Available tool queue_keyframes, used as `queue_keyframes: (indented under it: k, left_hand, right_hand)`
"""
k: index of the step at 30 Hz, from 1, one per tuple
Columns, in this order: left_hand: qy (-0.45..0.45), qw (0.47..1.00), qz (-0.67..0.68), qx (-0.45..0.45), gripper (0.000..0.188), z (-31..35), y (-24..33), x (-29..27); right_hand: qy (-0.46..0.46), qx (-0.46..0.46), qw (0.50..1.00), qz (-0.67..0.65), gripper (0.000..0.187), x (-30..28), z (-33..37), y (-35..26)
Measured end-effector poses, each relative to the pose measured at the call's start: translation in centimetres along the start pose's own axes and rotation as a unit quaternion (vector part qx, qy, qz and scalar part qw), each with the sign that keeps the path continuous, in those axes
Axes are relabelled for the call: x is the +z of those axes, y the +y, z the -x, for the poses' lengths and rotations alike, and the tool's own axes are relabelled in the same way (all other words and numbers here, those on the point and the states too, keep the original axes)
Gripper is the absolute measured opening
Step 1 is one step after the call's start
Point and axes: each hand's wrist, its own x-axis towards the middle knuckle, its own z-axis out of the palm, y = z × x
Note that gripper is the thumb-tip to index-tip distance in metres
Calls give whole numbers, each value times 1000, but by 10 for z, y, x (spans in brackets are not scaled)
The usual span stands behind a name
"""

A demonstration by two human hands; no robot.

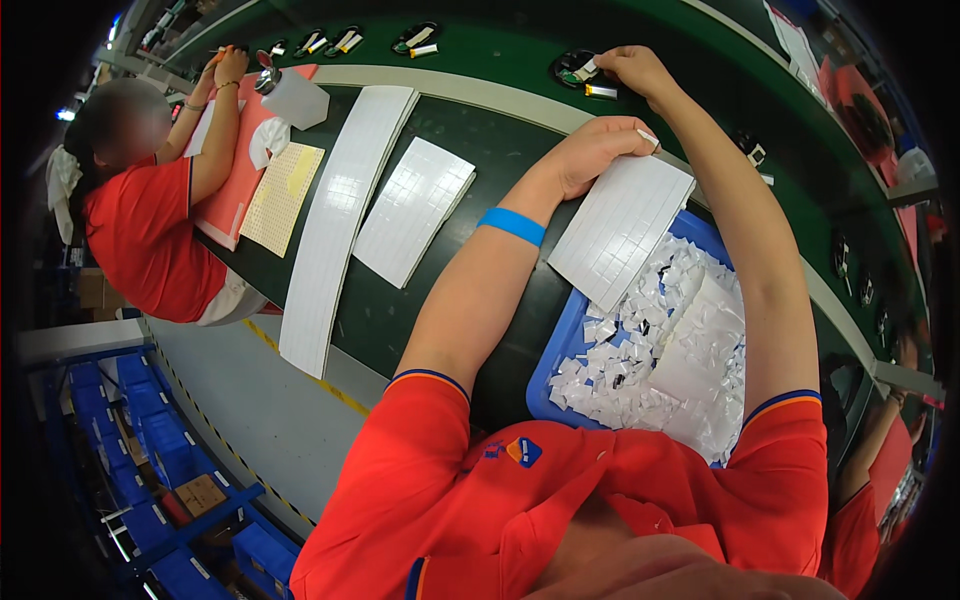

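My left hand [602, 155], a blue band on its wrist, is closed at the upper edge of a stack of white sheets [622, 230] marked off in rectangles. A small white piece [648, 138] shows at its fingertips. The stack reaches over the corner of a blue tray [545, 375] full of white scraps [640, 340]. Farther off, my right hand [637, 72] pinches at a round black housing [562, 68] with a green circuit board inside. Something white is by those fingertips; whether they grip it is unclear. A silver-and-yellow cylindrical battery [601, 92] lies beside the housing.
More housings with batteries [415, 40] stand along the green belt [480, 55]. Left of my arm lie a white sheet stack [415, 210] and a long white strip stack [345, 220]. A co-worker in red [150, 240] works at the left, near a white bottle [296, 98].
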Motion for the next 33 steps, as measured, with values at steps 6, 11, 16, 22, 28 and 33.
queue_keyframes:
  k: [6, 11, 16, 22, 28, 33]
  left_hand:
    - [6, 1000, -2, 0, 12, -1, -1, -1]
    - [8, 1000, 0, 0, 12, 0, -1, 0]
    - [11, 1000, 3, 5, 11, 0, -1, 0]
    - [12, 1000, 3, 3, 12, 0, 1, 2]
    - [11, 1000, 0, 10, 12, 2, 0, -1]
    - [6, 1000, -2, 8, 14, 0, -1, 1]
  right_hand:
    - [17, 3, 1000, 17, 26, -1, 5, 3]
    - [33, -4, 999, 36, 27, -3, 5, 10]
    - [48, -3, 996, 80, 30, -5, -1, 23]
    - [33, -31, 991, 124, 31, -19, -1, 33]
    - [43, 0, 948, 316, 39, -29, 27, 2]
    - [105, -135, 903, 395, 30, -37, 51, 3]
